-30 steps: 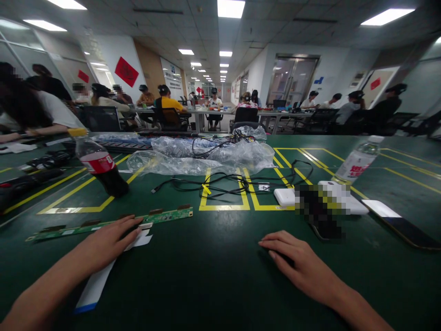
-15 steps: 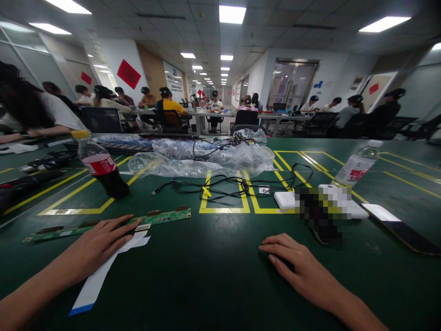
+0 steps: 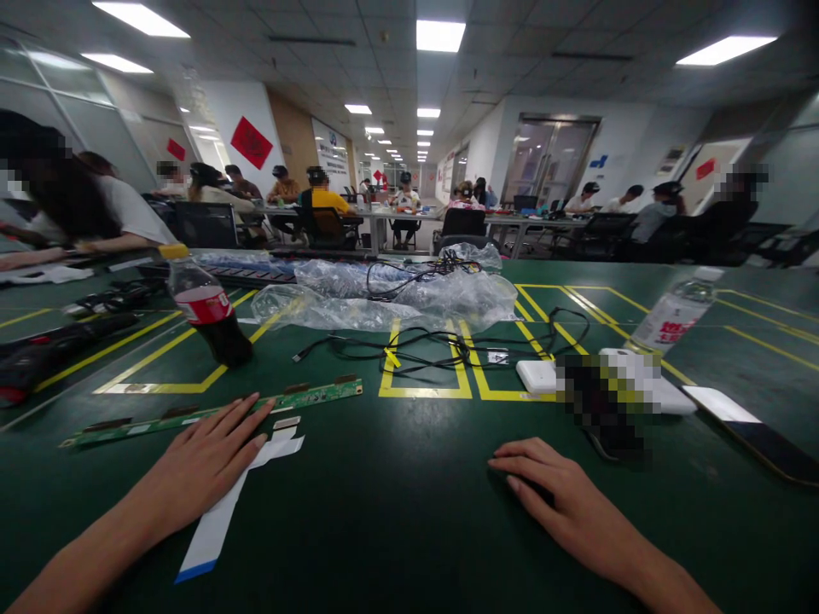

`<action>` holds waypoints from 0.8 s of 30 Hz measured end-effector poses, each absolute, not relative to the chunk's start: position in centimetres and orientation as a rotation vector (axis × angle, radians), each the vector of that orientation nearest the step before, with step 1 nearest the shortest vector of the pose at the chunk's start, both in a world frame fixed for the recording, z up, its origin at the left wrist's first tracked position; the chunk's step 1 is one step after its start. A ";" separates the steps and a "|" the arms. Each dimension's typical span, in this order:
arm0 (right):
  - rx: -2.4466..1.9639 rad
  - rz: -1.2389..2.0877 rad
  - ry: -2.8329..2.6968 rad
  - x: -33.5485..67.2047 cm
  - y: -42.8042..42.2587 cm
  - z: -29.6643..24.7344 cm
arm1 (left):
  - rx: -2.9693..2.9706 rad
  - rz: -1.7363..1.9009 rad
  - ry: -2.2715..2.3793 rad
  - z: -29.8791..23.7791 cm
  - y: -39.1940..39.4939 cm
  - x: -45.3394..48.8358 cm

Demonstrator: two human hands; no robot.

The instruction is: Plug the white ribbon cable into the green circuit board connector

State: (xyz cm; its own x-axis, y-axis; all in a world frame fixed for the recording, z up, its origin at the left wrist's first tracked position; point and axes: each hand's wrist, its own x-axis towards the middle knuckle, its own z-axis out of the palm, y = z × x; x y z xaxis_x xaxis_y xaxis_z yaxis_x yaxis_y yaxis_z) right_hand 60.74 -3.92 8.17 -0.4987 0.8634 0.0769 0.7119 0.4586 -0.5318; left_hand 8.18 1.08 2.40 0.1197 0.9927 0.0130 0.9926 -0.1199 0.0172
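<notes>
My left hand lies flat with fingers stretched out, resting on a white flat ribbon cable whose near end is blue. Its fingertips touch a long narrow green circuit board lying across the green table. My right hand rests palm down on the table to the right, fingers loosely curled, holding nothing that shows. A blurred dark object sits just beyond it.
A cola bottle stands at the left. Black cables and clear plastic bags lie mid-table. A white box, a water bottle and a phone are at the right. Several people sit at tables behind.
The view has shifted a little, so everything sits slightly further right. My left hand's fingers have spread flatter over the ribbon cable. The right hand has hardly moved.
</notes>
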 end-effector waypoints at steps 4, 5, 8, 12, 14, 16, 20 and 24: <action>-1.334 0.630 -2.380 61.0 -3.8 7.9 | 2.339 0.077 2.082 3.5 0.9 9.4; -1.330 0.629 -2.380 61.0 -3.8 7.8 | 2.343 0.086 2.079 3.7 0.8 9.6; -1.313 0.624 -2.380 61.0 -3.7 8.0 | 2.397 0.130 2.054 4.3 0.6 9.4; -1.301 0.597 -2.377 60.9 -3.7 8.1 | 2.534 0.182 1.855 4.9 0.0 9.1; -1.299 0.591 -2.380 60.8 -3.7 8.1 | 2.568 0.199 1.742 5.4 -0.7 9.9; -1.289 0.568 -2.380 60.8 -3.7 7.9 | 2.592 0.222 1.665 6.0 -1.5 11.7; -1.275 0.509 -2.350 60.4 -3.5 7.3 | 2.700 0.238 1.428 7.5 -3.3 17.7; -1.293 0.442 -2.278 59.7 -2.9 6.5 | 2.758 0.157 1.272 8.8 -4.7 24.5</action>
